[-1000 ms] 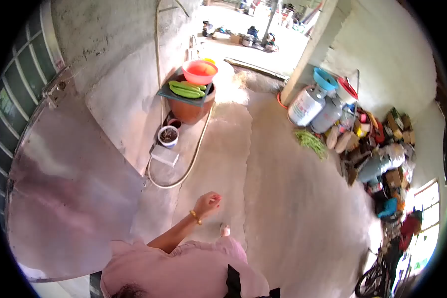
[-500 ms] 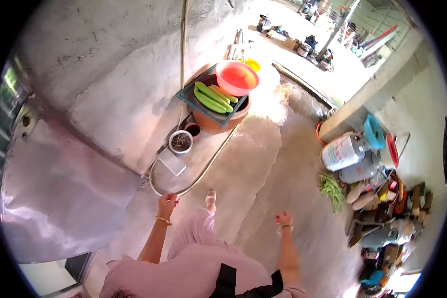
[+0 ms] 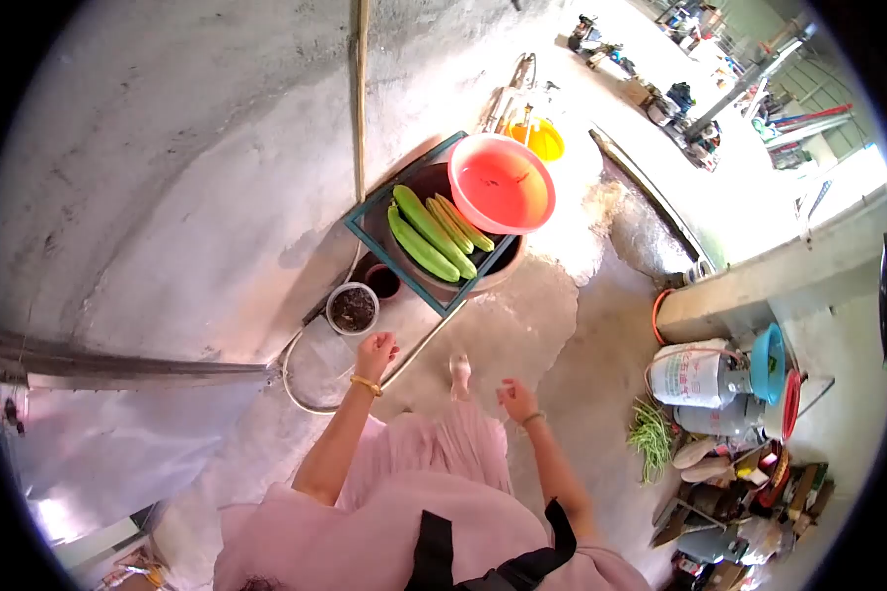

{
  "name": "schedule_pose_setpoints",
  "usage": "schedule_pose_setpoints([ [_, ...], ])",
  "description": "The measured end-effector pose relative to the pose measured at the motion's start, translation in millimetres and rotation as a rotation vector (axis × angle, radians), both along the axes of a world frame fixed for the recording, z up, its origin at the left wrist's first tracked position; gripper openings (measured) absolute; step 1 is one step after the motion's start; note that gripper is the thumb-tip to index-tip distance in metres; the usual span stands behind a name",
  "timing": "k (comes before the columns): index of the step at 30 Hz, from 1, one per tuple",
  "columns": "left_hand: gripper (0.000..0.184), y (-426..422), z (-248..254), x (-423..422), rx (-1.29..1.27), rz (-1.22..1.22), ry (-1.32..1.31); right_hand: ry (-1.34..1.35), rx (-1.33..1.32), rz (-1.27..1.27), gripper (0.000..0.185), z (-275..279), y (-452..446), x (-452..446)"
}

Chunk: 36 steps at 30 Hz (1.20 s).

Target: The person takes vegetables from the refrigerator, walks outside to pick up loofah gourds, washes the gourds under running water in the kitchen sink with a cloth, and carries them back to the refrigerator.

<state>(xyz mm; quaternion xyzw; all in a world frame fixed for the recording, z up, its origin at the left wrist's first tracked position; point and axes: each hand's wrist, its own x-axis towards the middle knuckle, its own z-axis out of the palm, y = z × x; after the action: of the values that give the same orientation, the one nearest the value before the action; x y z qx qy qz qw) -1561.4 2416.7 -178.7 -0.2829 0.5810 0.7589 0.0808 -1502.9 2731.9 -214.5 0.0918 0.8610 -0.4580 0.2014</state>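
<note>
My left hand (image 3: 376, 356), with a gold bracelet at the wrist, is loosely curled over the floor beside a pot of dark soil (image 3: 353, 308); nothing shows in it. To the right, my right hand (image 3: 517, 400) hangs over the floor with its fingers partly bent and apart, holding nothing. Ahead, a dark tray (image 3: 419, 289) rests on a big brown pot (image 3: 511, 258). Long green vegetables (image 3: 429, 243) lie on the tray, next to a pink basin (image 3: 501, 184) with a few small dark bits inside.
A hose (image 3: 414, 356) loops over the floor. Behind the basin is a yellow bowl (image 3: 539, 140) near a tap. At right are gas cylinders (image 3: 688, 374), a blue basin (image 3: 767, 362), green stalks (image 3: 649, 440) and piled goods. A metal door (image 3: 148, 443) stands at left.
The tray, vegetables and pink basin appear nearer and larger. My right hand has come into view since the first frame. Both hands have shifted, and the view has turned toward the left wall.
</note>
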Motion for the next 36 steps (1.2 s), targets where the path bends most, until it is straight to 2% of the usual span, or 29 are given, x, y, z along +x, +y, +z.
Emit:
schedule_pose_setpoints([
  [1,0.012,4.1,-11.0,-14.0,-0.002,0.017,-0.017,0.104,0.09,0.083,0.031,-7.5,1.7,-29.1],
  [5,0.016,27.2,-46.1,-75.9,-0.02,0.123,-0.105,0.129,0.019,0.164,0.042,-27.3,-10.1,-158.1],
  [7,0.022,37.3,-77.8,-109.0,-0.049,0.109,-0.155,0.14,-0.013,0.176,0.046,-53.8,-16.1,-212.4],
  [9,0.034,51.7,-92.7,-145.2,-0.066,0.177,-0.239,0.301,0.119,0.257,0.055,-72.4,-26.7,-257.5],
  [10,0.041,56.4,-100.5,-163.1,-0.141,0.183,-0.27,0.142,0.198,0.284,0.06,-79.6,-27.7,-275.3],
  [11,0.047,62.2,-110.0,-178.3,-0.211,0.186,-0.302,0.191,0.207,0.287,0.064,-94.8,-31.2,-288.2],
  [12,0.049,65.3,-124.0,-194.2,-0.354,0.147,-0.442,0.144,0.213,0.282,0.066,-97.9,-37.6,-300.1],
  [13,0.049,68.1,-136.5,-205.1,-0.352,0.14,-0.455,0.095,0.219,0.278,0.068,-99.4,-43.3,-308.8],
  [14,0.052,70.9,-143.2,-215.1,-0.454,0.128,-0.479,0.087,0.215,0.322,0.069,-109.0,-45.5,-314.8],
  [16,0.059,79.0,-134.7,-233.3,-0.619,0.166,-0.431,-0.003,0.154,0.325,0.068,-114.8,-51.1,-322.7],
  [17,0.059,81.3,-140.3,-238.8,-0.619,0.163,-0.441,-0.039,0.117,0.328,0.067,-121.1,-53.4,-324.3],
  [19,0.061,85.2,-149.0,-245.5,-0.821,0.202,-0.493,-0.025,0.089,0.376,0.063,-131.4,-58.2,-325.0],
  [24,0.064,84.6,-146.7,-249.7,-0.788,0.201,-0.603,-0.019,0.247,0.477,0.067,-138.1,-61.4,-331.8],
  [27,0.063,79.6,-142.0,-247.3,-0.781,0.144,-0.622,-0.106,0.164,0.498,0.071,-129.7,-60.1,-339.3],
  [29,0.062,77.3,-138.3,-241.5,-0.806,0.227,-0.459,-0.145,0.132,0.513,0.069,-119.1,-64.1,-341.1],
  [33,0.053,59.1,-131.4,-223.7,-0.555,0.219,-0.362,-0.278,-0.012,0.523,0.062,-89.8,-77.1,-344.0],
  [34,0.053,55.5,-127.4,-217.0,-0.564,0.234,-0.371,-0.322,-0.053,0.545,0.057,-80.7,-82.9,-345.8],
  [36,0.05,52.0,-108.5,-209.7,-0.084,0.369,-0.332,-0.305,-0.105,0.541,0.056,-53.6,-93.0,-345.5],
])
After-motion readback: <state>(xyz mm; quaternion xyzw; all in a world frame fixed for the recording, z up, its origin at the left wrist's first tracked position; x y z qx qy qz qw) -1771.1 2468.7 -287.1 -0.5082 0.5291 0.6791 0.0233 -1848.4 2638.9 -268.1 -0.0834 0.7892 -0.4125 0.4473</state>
